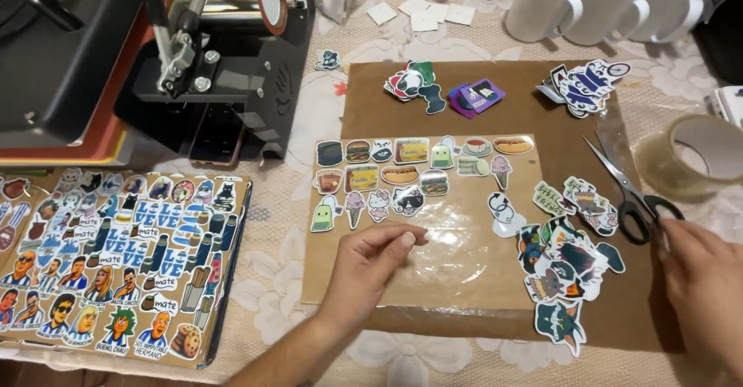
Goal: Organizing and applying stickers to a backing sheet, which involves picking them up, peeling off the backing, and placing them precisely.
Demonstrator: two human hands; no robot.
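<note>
The table (309,333) had a pale cloth with flowers on it. A big black press machine (155,54) stood at the far left. White mugs (576,0) stood in a row along the far edge.

A brown board (464,93) lay in the middle of the table. On it lay a clear plastic sheet (457,259) with 3 rows of small stickers stuck along its far part. To the left lay a big sheet full of picture stickers (116,255), with faces, words and cats.

A roll of clear tape (689,155) sat at the right, near the scissors (631,190). The scissors lay on the brown board with black handles pointing to the right hand.

Loose stickers lay in a pile (565,271) on the right side of the board, just beside the clear sheet. More loose stickers (588,85) lay at the far right corner.

The left hand (371,259) was over the clear sheet. Its fingers (406,238) were pressed together at the tips, and I could not tell if they pinched anything. A small white sticker (503,213) lay near them on the sheet.

The right hand (700,271) rested at the right edge, its fingers (672,232) bent and close together, just beside the scissors' handles.
</note>
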